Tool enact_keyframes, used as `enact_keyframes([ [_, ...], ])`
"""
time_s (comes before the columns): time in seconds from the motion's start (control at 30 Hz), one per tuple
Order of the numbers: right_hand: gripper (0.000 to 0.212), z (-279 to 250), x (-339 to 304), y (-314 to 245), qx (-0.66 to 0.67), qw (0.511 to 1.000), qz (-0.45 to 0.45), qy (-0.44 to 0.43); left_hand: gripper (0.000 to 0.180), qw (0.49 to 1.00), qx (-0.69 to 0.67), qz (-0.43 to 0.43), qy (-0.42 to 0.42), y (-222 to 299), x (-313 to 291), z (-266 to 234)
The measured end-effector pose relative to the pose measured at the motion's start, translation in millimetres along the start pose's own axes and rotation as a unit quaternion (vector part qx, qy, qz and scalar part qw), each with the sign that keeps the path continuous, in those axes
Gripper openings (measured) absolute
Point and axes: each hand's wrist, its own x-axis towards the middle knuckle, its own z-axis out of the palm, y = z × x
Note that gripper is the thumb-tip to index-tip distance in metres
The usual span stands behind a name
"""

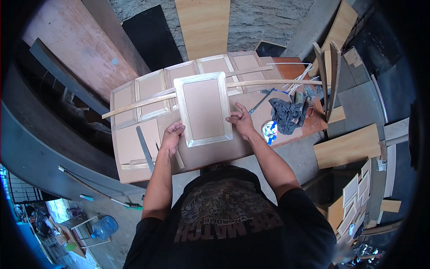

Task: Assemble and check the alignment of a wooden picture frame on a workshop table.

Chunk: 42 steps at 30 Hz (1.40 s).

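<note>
Both hands on framed panel [204, 109], flat on worktop [134, 148]. Left hand [172, 136] fingers curled on its lower-left edge. Right hand [242, 120] fingers spread, pressing right edge.

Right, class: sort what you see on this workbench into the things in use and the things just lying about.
In use:
- framed panel
- left hand at its lower left edge
- right hand at its right edge

Lying about:
- dark rag
- long wooden strip
- flat metal bar
- row of framed panels
</note>
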Motion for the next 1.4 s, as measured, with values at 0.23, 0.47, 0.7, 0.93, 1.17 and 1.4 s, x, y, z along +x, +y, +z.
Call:
enact_keyframes([
  [0.23, 0.093, -1.6, -10.0, 2.9, 0.007, 1.0, 0.004, -0.004, 0.024, 1.0, -0.011, 0.012, -0.005, -4.4, -10.6, 3.7],
  [0.47, 0.093, -21.4, -29.9, 55.1, -0.044, 0.998, 0.035, 0.017, 0.021, 0.998, 0.005, -0.054, 0.026, -55.3, -32.0, -4.2],
  [0.7, 0.096, -38.4, -48.1, 106.5, -0.103, 0.987, 0.113, 0.044, 0.02, 0.984, 0.058, -0.149, 0.076, -115.7, -32.2, -15.2],
  [0.93, 0.092, -39.4, -51.5, 124.0, -0.145, 0.978, 0.135, 0.073, 0.024, 0.982, 0.087, -0.132, 0.102, -163.5, -19.3, -22.7],
  [1.17, 0.083, -44.2, -49.1, 133.3, -0.221, 0.969, 0.056, 0.095, 0.03, 0.936, 0.296, 0.024, 0.19, -147.6, -34.8, -0.9],
  [1.4, 0.081, -39.3, -49.7, 133.0, -0.256, 0.962, 0.031, 0.086, 0.034, 0.813, 0.532, 0.234, 0.036, -133.1, -82.1, 71.0],
])
